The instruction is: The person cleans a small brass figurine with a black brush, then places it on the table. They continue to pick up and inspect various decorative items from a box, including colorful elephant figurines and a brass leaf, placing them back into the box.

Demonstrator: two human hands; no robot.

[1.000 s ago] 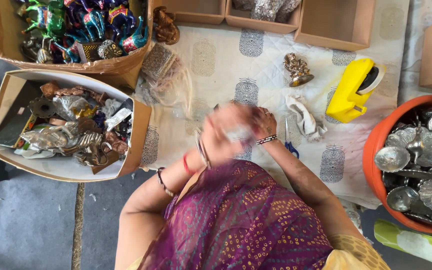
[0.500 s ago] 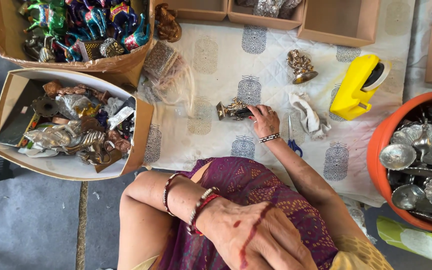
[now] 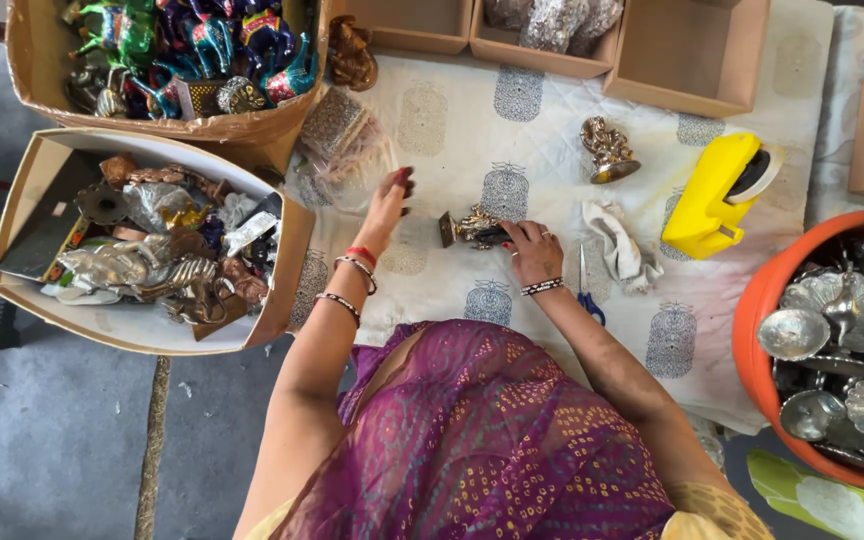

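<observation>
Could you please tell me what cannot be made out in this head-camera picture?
- Small metal figurine: the right hand covers one end, so its shape is unclear.
- Left hand: reaches toward the clear plastic bags; contact cannot be told.
- Orange tub of silver dishes: cut off by the right edge.
- Scissors: partly hidden behind the right forearm.

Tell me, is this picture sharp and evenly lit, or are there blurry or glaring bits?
Head view: soft, even light with faint shadows; the figurine under the right hand is sharp; the left hand is slightly smeared at the fingertips; the clear bags beside it give a pale sheen; the metal dishes in the orange tub shine brightly; edges bend a little, as with a wide lens.
</observation>
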